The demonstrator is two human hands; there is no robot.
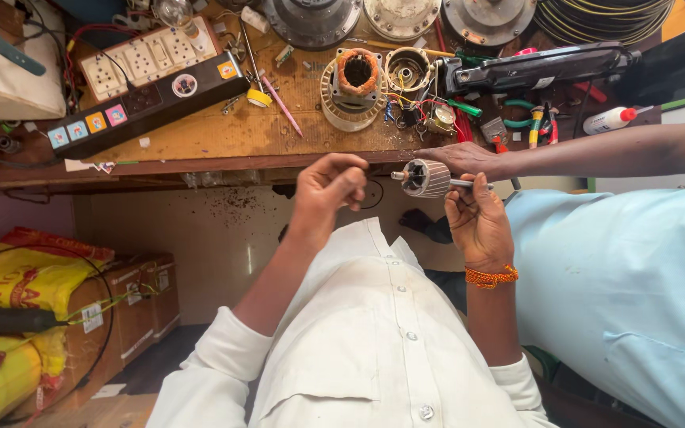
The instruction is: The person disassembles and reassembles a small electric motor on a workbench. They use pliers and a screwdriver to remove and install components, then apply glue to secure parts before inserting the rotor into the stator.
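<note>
My right hand is shut tight on the thin rod of the little motor spinner just near the workbench edge, my left hand is curled up close beside it, holding nothing I can see, and I think I need to turn it slowly to check it.

a worn wooden workbench runs across the far side, its top scuffed and stained, with a plain front edge. beneath it a pale wall panel shows dark specks and smudges. to the left the wall is painted a dull purple. near left, cardboard boxes stand on the floor beside yellow sacks. the floor near them is dark. light is even and soft, without hard shadows.
</note>
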